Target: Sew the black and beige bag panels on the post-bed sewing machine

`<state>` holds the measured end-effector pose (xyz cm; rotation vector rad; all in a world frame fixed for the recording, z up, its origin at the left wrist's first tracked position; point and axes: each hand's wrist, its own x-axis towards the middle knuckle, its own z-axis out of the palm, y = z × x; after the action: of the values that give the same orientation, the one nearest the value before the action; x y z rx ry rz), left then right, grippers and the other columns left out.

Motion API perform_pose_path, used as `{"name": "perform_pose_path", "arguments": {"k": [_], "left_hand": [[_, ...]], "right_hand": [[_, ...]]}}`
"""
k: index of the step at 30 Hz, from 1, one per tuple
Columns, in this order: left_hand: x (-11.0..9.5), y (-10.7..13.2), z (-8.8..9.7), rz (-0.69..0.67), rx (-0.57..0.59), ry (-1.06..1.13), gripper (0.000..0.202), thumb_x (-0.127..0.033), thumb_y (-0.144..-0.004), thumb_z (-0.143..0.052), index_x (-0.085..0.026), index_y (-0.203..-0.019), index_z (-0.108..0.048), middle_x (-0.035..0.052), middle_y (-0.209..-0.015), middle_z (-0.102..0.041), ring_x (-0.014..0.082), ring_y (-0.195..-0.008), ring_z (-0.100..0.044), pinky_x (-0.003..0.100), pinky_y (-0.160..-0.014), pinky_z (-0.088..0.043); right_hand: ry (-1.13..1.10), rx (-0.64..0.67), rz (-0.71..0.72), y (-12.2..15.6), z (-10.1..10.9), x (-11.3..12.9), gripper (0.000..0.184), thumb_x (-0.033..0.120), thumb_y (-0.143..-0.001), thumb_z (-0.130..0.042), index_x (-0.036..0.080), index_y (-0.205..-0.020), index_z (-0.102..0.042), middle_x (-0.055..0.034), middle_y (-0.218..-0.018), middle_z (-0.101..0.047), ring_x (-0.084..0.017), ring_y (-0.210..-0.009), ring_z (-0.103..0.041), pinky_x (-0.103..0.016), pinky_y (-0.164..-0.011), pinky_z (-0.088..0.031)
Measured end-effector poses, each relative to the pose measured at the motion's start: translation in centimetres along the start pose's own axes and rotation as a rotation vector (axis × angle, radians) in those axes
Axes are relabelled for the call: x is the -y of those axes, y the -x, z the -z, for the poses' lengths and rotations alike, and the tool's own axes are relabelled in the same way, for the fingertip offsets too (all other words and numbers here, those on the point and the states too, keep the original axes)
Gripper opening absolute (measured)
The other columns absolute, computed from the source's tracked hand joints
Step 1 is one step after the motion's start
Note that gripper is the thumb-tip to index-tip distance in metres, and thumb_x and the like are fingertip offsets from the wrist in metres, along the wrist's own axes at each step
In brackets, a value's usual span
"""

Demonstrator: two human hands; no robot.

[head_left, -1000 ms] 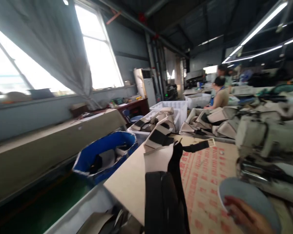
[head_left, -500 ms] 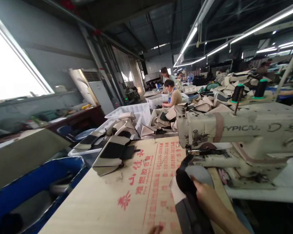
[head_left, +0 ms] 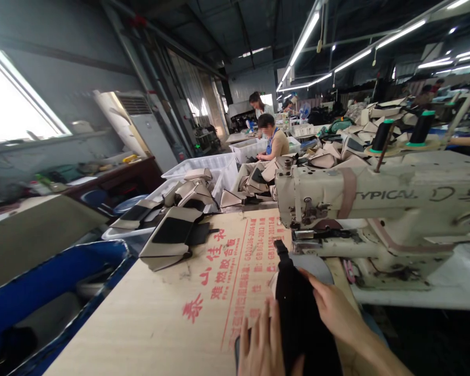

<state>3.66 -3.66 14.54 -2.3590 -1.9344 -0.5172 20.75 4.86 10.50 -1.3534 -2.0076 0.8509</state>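
A black fabric piece (head_left: 297,313) with a narrow strap end lies on the wooden table (head_left: 160,324), pointing toward the cream sewing machine (head_left: 376,209). My left hand (head_left: 263,342) rests flat on its left side, fingers stretched out. Over the right side of the piece lies my right hand (head_left: 335,308), its fingers pressing the cloth down. Under the piece a pale round patch (head_left: 317,263) shows beside the machine's needle area.
A beige and black sewn piece (head_left: 172,240) lies further left on the table. White crates (head_left: 203,172) with similar pieces stand behind. A blue bin (head_left: 55,282) sits at the left. Thread cones (head_left: 421,128) top the machine. Two people (head_left: 270,141) work farther back.
The view swung right from the window to the sewing machine. The black piece came down onto the table near the needle, and my left hand came in to lie flat on it.
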Motion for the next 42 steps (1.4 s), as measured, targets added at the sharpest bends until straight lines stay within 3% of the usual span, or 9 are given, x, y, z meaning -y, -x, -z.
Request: {"name": "perform_pose_path", "arguments": {"k": [6, 10, 14, 20, 24, 28, 34, 38, 42], "left_hand": [[5.4, -5.2, 1.8, 0.19, 0.442, -0.066, 0.019, -0.021, -0.073, -0.042, -0.021, -0.08, -0.059, 0.0046, -0.073, -0.067, 0.0236, -0.071, -0.063, 0.029, -0.058, -0.042], [5.9, -8.7, 2.8, 0.064, 0.395, -0.079, 0.024, -0.021, -0.078, -0.037, -0.021, -0.083, -0.061, 0.0062, -0.073, -0.065, 0.0239, -0.072, -0.061, 0.031, -0.062, -0.04], [4.7, -11.6, 1.4, -0.014, 0.343, 0.365, 0.052, -0.006, -0.064, -0.039, -0.023, -0.11, -0.056, 0.0062, -0.1, -0.062, 0.0204, -0.092, -0.056, 0.032, -0.08, -0.04], [3.7, -16.0, -3.2, 0.425, 0.184, 1.262, 0.033, -0.019, -0.069, -0.039, -0.015, -0.096, -0.058, 0.0076, -0.093, -0.061, 0.0173, -0.079, -0.059, 0.028, -0.067, -0.046], [3.3, -18.5, -7.3, 0.34, 0.137, 0.847, 0.035, -0.028, -0.07, -0.051, -0.016, -0.103, -0.056, 0.0081, -0.098, -0.059, 0.0165, -0.082, -0.057, 0.026, -0.067, -0.045], [4.5, -19.9, -8.9, 0.199, 0.3, 0.564, 0.013, -0.027, -0.068, -0.057, -0.016, -0.069, -0.064, 0.0005, -0.063, -0.061, 0.0135, -0.061, -0.056, 0.023, -0.059, -0.042], [7.6, -20.3, -5.6, 0.36, 0.067, 0.314, 0.032, -0.014, -0.078, -0.041, -0.01, -0.108, -0.053, 0.0151, -0.114, -0.053, 0.0262, -0.105, -0.047, 0.041, -0.087, -0.036], [5.1, -17.5, -1.1, 0.17, -0.017, 0.362, 0.034, -0.023, -0.086, -0.035, -0.016, -0.117, -0.047, 0.0103, -0.124, -0.047, 0.0214, -0.114, -0.043, 0.036, -0.095, -0.034], [1.4, -13.9, 1.8, 0.015, 0.161, 0.565, 0.03, -0.031, -0.087, -0.037, -0.023, -0.11, -0.055, 0.0039, -0.117, -0.054, 0.0174, -0.108, -0.05, 0.029, -0.093, -0.039]], "right_hand": [[-0.229, 0.078, 0.087, 0.7, 3.2, 1.6, 0.048, 0.012, -0.084, -0.032, 0.024, -0.13, -0.037, -0.0019, -0.125, -0.048, -0.017, -0.117, -0.042, -0.037, -0.1, -0.033], [-0.175, 0.133, 0.151, -0.2, 4.7, 2.3, 0.057, 0.005, -0.08, -0.031, 0.028, -0.131, -0.033, 0.0037, -0.132, -0.04, -0.014, -0.122, -0.036, -0.034, -0.104, -0.027], [-0.085, 0.12, 0.123, -0.7, 3.5, 0.4, 0.064, -0.001, -0.074, -0.03, 0.027, -0.132, -0.032, 0.0029, -0.132, -0.039, -0.013, -0.121, -0.036, -0.034, -0.104, -0.028], [0.014, 0.144, -0.021, 1.1, 2.3, -1.7, 0.073, -0.003, -0.07, -0.03, 0.028, -0.135, -0.024, 0.0015, -0.137, -0.031, -0.016, -0.119, -0.039, -0.031, -0.1, -0.033], [0.016, 0.138, -0.02, 1.8, 2.1, -3.1, 0.073, -0.004, -0.07, -0.028, 0.028, -0.135, -0.022, 0.0026, -0.136, -0.031, -0.015, -0.117, -0.041, -0.022, -0.093, -0.039], [-0.027, 0.124, 0.008, 2.0, 1.7, -4.3, 0.076, -0.003, -0.069, -0.031, 0.033, -0.134, -0.02, 0.0055, -0.135, -0.031, -0.016, -0.113, -0.045, -0.021, -0.089, -0.043], [-0.062, 0.109, -0.063, 1.6, 1.8, -3.7, 0.075, 0.0, -0.069, -0.034, 0.035, -0.133, -0.022, 0.0068, -0.132, -0.035, -0.019, -0.106, -0.052, -0.024, -0.089, -0.045], [-0.07, 0.064, -0.05, 1.6, 2.2, -2.6, 0.075, 0.002, -0.068, -0.041, 0.034, -0.133, -0.025, 0.0052, -0.131, -0.038, -0.022, -0.11, -0.049, -0.027, -0.09, -0.044], [-0.034, 0.083, -0.05, 1.8, 2.6, -1.8, 0.07, 0.005, -0.071, -0.038, 0.029, -0.136, -0.023, 0.0013, -0.133, -0.036, -0.022, -0.115, -0.044, -0.033, -0.093, -0.042]]}}
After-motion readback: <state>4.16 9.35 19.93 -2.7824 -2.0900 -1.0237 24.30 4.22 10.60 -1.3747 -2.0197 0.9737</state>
